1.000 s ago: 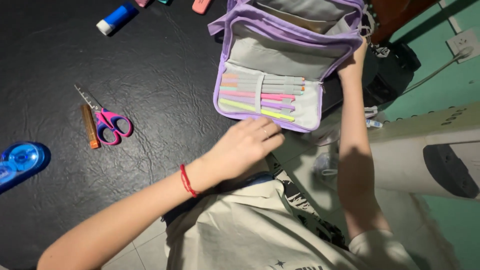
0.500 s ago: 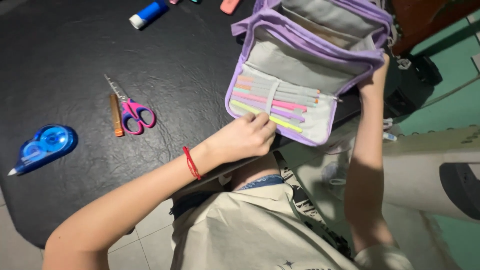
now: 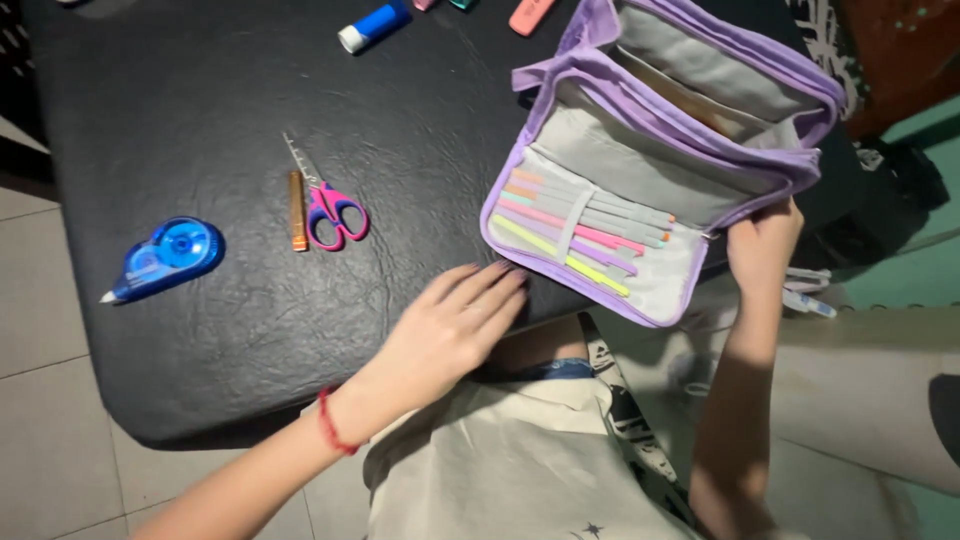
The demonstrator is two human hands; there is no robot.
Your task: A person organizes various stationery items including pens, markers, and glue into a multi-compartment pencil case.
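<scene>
A purple pencil case [image 3: 690, 130] lies unzipped on the black table [image 3: 200, 120], its flap holding several coloured pens [image 3: 580, 225] under an elastic band. My right hand [image 3: 765, 245] grips the case's right edge near the table's rim. My left hand [image 3: 450, 325] lies flat on the table with fingers spread, its fingertips just beside the flap's lower left corner. It holds nothing. A red string bracelet circles that wrist.
Pink and blue scissors [image 3: 330, 210] and an orange lead tube [image 3: 297, 210] lie left of the case. A blue correction tape dispenser [image 3: 165, 257] sits further left. A blue and white glue stick [image 3: 372, 25] and a pink eraser [image 3: 530, 14] lie at the far edge.
My left hand has left the pens, drawn back and flattened on the table. The view has shifted, so everything sits further right and lower in the picture.
</scene>
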